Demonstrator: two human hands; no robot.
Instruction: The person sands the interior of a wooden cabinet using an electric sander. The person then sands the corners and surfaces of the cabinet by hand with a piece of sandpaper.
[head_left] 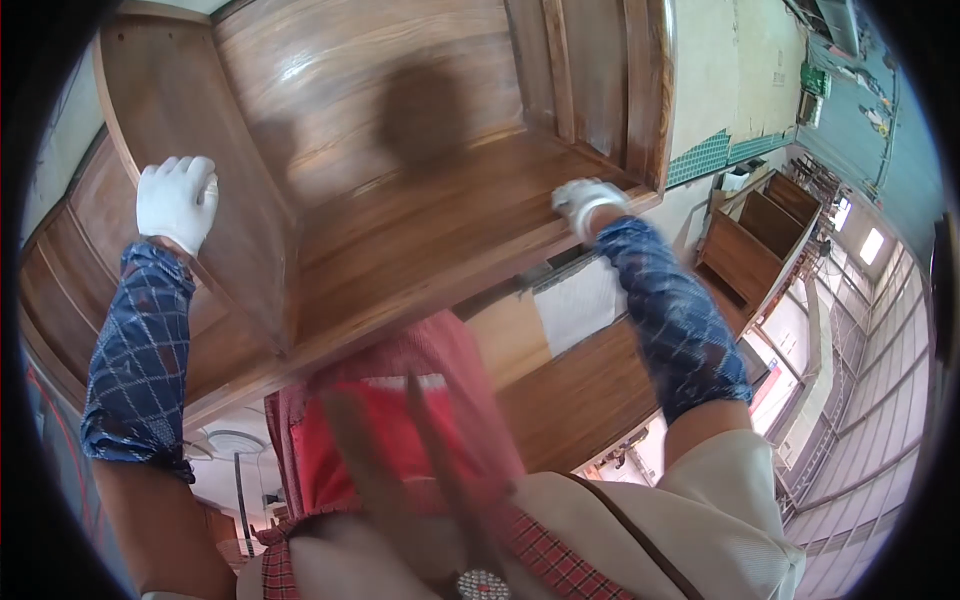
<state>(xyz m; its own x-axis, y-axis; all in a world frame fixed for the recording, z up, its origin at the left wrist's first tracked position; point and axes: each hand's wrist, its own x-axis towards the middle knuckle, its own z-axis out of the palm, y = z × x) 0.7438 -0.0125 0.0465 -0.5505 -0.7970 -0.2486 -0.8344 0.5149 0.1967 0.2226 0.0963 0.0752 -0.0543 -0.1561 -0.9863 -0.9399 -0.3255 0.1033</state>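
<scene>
A large varnished wooden cabinet (400,150) fills the upper half of the head view, its open inside facing me. My left hand (177,203), in a white glove with a blue patterned sleeve, grips the edge of the cabinet's left side panel. In the same kind of glove, my right hand (585,203) holds the front edge of the cabinet's lower board near its right corner. Below, my red scarf (400,420) and checked clothing cover the lower middle of the picture.
A second open wooden cabinet (755,240) stands on the floor at the right. A flat wooden panel (590,390) lies beneath the cabinet I hold, with a white sheet (580,300) beside it. Metal window frames (860,400) and a tiled wall run along the right side.
</scene>
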